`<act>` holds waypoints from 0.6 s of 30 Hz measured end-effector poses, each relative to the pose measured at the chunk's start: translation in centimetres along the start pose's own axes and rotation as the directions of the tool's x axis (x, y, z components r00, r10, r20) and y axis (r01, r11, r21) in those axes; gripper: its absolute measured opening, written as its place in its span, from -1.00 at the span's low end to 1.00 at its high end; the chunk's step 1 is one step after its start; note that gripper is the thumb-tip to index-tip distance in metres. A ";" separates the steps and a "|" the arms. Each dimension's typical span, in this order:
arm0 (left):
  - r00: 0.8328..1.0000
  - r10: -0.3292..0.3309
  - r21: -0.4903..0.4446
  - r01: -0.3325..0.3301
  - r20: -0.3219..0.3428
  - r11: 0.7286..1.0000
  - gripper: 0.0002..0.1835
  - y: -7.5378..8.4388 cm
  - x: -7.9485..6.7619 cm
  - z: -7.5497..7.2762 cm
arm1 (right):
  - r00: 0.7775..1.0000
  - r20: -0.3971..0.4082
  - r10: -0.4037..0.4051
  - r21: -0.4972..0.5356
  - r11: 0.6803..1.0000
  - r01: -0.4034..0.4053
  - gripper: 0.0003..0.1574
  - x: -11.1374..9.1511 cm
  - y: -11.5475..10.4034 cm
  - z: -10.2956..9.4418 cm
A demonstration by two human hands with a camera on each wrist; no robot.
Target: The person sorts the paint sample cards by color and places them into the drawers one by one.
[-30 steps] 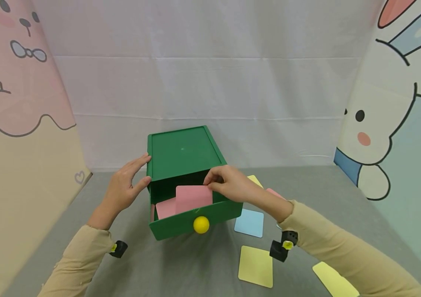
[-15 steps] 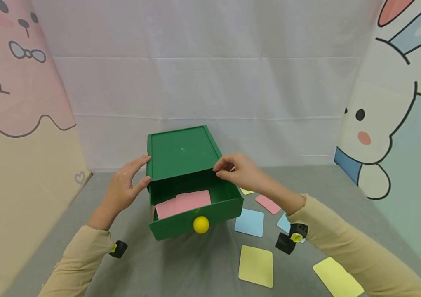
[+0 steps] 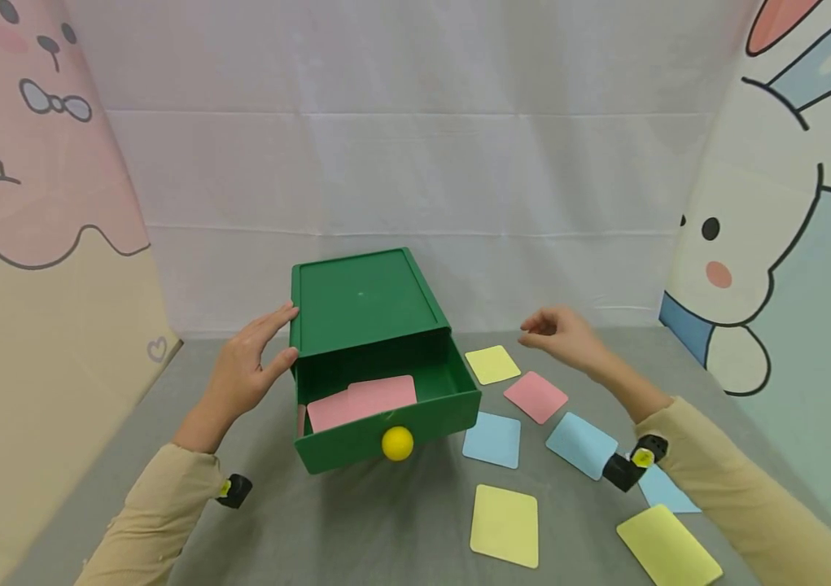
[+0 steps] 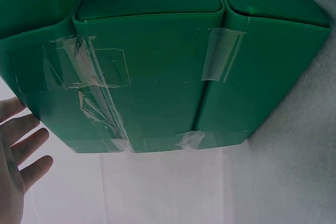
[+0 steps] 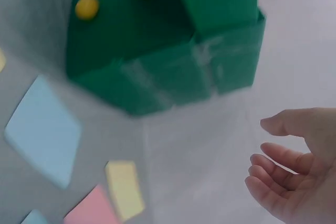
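A green drawer box [image 3: 367, 297] stands at the back of the table with its top drawer [image 3: 444, 417] pulled out. Pink cards [image 3: 383, 394] lie inside, behind the drawer's front with its yellow knob [image 3: 397, 443]. My left hand [image 3: 239, 376] rests its fingertips and thumb against the box's left side. Clear tape joins the green units [image 4: 157, 77] in the left wrist view. To the right of the box, my right hand [image 3: 565, 336] is in the air above the table, holding nothing. Its fingers [image 5: 278, 187] are loosely bent and apart from the thumb.
Loose cards lie on the grey cloth right of the box: a yellow card [image 3: 492, 365], a pink card [image 3: 535, 397], blue cards [image 3: 492, 440] and two more yellow cards [image 3: 505, 526] nearer me. A white curtain [image 3: 415, 179] hangs behind, with printed panels on both sides.
A pink card my right hand pinched upright has been let go and now leans low in the drawer. That hand has moved right, away from the box. The left hand stays put.
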State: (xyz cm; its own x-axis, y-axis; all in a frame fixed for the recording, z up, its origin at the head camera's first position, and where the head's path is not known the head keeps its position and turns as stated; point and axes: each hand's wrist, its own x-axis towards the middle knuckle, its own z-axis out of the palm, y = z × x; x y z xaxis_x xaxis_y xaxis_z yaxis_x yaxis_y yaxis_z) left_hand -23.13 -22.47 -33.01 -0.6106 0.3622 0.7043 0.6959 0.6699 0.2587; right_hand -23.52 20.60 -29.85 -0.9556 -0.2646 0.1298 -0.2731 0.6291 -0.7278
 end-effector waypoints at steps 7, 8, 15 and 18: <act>1.000 0.004 -0.011 -0.004 -0.001 1.000 -0.39 -0.1 -0.1 0.0 | 0.989 -0.045 0.138 -0.127 0.982 -0.143 -0.44 -1.1 7.0 0.9; 1.000 0.006 -0.014 -0.006 -0.003 1.000 -0.39 -0.2 -0.1 0.0 | 0.986 -0.047 0.157 -0.135 0.977 -0.162 -0.39 -1.2 7.8 1.3; 1.000 0.018 -0.020 -0.018 -0.011 1.000 -0.36 -0.3 -0.1 0.1 | 0.961 -0.060 0.270 -0.189 0.942 -0.276 -0.10 -2.0 11.2 4.0; 1.000 0.015 -0.017 -0.015 -0.011 1.000 -0.37 -0.2 -0.1 0.1 | 0.960 -0.072 0.272 -0.205 0.937 -0.281 -0.09 -2.2 12.0 4.8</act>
State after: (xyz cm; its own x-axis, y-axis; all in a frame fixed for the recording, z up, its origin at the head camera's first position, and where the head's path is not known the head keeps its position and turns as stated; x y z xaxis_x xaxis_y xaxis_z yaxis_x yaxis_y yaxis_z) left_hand -23.31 -22.56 -33.21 -0.5960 0.3653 0.7151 0.7115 0.6530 0.2594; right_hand -24.22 25.25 -42.09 -0.9992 -0.0300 -0.0249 -0.0100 0.8141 -0.5806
